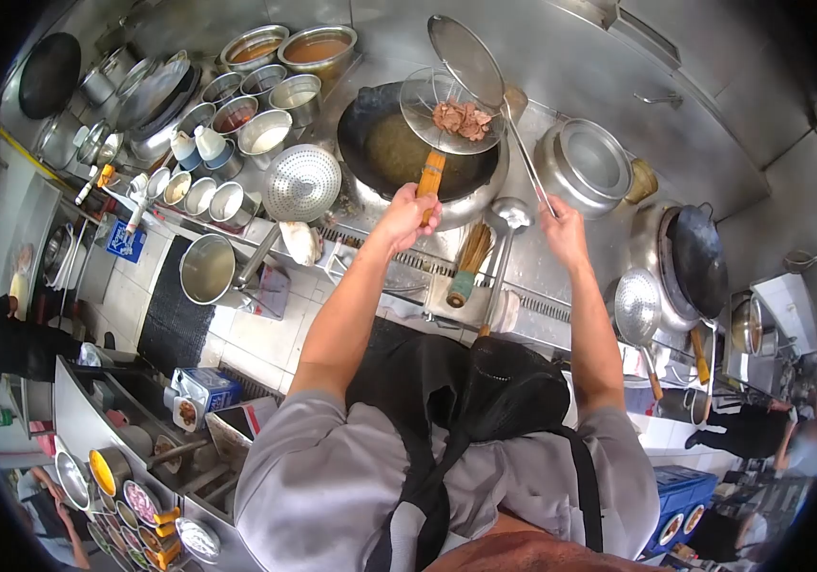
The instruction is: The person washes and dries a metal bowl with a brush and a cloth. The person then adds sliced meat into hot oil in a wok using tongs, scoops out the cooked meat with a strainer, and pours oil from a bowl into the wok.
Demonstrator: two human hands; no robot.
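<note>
My left hand (410,214) is closed around the wooden handle of a wire strainer (415,103). Pieces of browned meat (464,121) lie in the strainer, which is over the far side of a dark wok (356,143). Cloudy liquid (399,153) shows inside the wok. My right hand (564,231) grips the thin metal handle of a round mesh skimmer (465,59). The skimmer's mesh head is tilted up beside the strainer, partly overlapping it in view; whether they touch I cannot tell. A bamboo wok brush (472,255) and a ladle (511,214) lie between my forearms.
Left of the wok are a perforated scoop (301,181), several seasoning containers (265,132) and two soup pots (319,48). A steel pot (208,269) stands nearer me. On the right are a metal pot (597,160) and a second wok (697,259). Other people appear at both edges.
</note>
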